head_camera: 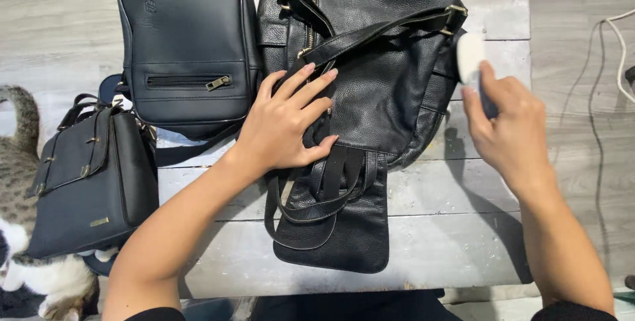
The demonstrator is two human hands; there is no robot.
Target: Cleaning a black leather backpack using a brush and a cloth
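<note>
- L hand [288, 122]: fingers spread flat on black leather bag [370, 89], on desk [456, 228]
- R hand [509, 129]: grip closed round white brush [470, 56] at bag's right edge

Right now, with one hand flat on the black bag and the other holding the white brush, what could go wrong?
1. The left hand pins only the middle of the black leather bag; its loose straps could snag the brush in the right hand.
2. The small dark bag hangs over the table edge and may fall.
3. The cat beside it could bump it.
</note>
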